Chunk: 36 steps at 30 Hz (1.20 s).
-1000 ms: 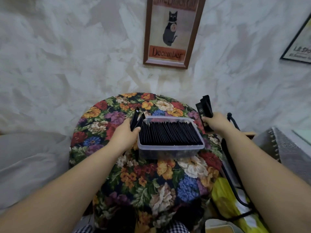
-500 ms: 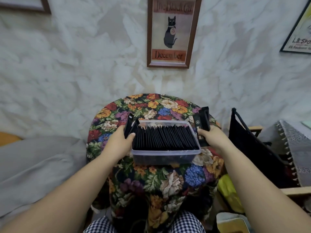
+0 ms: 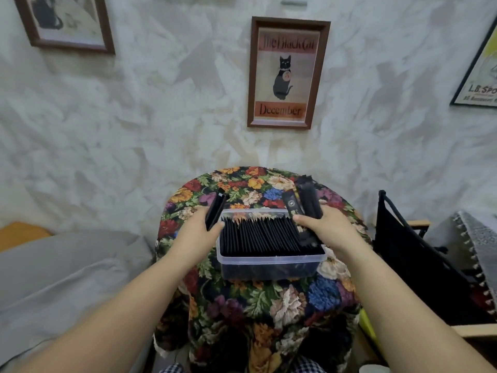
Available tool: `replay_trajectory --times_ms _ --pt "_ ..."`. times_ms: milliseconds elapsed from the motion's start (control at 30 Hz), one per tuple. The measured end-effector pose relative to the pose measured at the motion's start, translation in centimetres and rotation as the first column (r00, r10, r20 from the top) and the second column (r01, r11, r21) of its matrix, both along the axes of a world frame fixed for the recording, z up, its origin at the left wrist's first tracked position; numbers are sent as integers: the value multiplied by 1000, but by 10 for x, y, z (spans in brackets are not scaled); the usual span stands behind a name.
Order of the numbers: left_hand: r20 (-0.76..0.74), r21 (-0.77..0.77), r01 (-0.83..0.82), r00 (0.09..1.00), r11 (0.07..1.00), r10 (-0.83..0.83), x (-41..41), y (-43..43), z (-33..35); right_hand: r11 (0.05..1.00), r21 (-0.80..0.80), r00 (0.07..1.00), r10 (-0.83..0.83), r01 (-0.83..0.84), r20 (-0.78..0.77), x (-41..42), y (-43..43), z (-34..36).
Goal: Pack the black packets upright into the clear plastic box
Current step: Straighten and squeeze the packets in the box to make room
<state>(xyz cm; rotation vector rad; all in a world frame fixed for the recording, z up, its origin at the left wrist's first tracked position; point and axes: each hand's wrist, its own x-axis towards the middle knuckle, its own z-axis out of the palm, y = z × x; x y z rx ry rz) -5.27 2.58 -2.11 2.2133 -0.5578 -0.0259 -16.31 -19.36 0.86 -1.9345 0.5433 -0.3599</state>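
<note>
Clear plastic box (image 3: 271,259): it sits on the cloth-covered counter (image 3: 269,305) at the centre of the frame. Its long side runs left to right, between your two hands.
Packed row (image 3: 258,236): black packets stand on edge inside the box. They fill it from the left wall almost to the right wall, and a dark gap shows at the right end.
Left hand (image 3: 195,230): it is at the left end wall of the box. Its fingers (image 3: 216,226) are curled round a thin bundle of packets.
Left bundle (image 3: 215,211): it is held outside the left wall. Its long axis points up-frame and leans slightly right.
Right hand (image 3: 329,228): it is at the right end of the box, with its fingers closed round a thicker bundle.
Right bundle (image 3: 306,205): its long axis points up-frame and leans slightly left. Its lower end dips into the right end of the box, but you cannot tell whether it reaches the floor.
Key relation: the gap lies directly under the right bundle, just left of your right hand. That hand is the nearer one, since your left hand is at the full end.
Step in hand: judged to be seating the right bundle.
Next move: keep the bundle's long axis vertical and lower it straight into the gap.
Risk: a leaning bundle may ride over the packed row and end up lying flat.
</note>
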Motion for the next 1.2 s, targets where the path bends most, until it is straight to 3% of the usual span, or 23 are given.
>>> replay_trajectory --times_ms 233,500,667,767,900,1033,1200 --pt "-75 120 236 971 964 -228 10 -27 9 997 -24 979 66 -72 -191 30 15 -7" --pt "-136 211 420 907 883 -399 23 -42 10 994 68 959 103 -88 -264 40 17 -5" --pt "-120 201 473 881 858 -457 26 -41 4 988 -9 950 143 -151 -279 43 16 -6" --pt "-77 195 415 910 889 -408 28 -38 3 988 -23 954 140 -151 -265 43 15 -11" --pt "-38 -22 283 958 959 -283 31 -37 13 995 2 980 100 -101 -172 43 14 -12" --pt "-237 -422 102 947 901 -218 27 -39 23 984 165 997 72 -64 -40 43 20 -9" --pt "-387 -498 34 886 867 -257 9 -51 13 959 264 994 107 -106 11 44 37 -13"
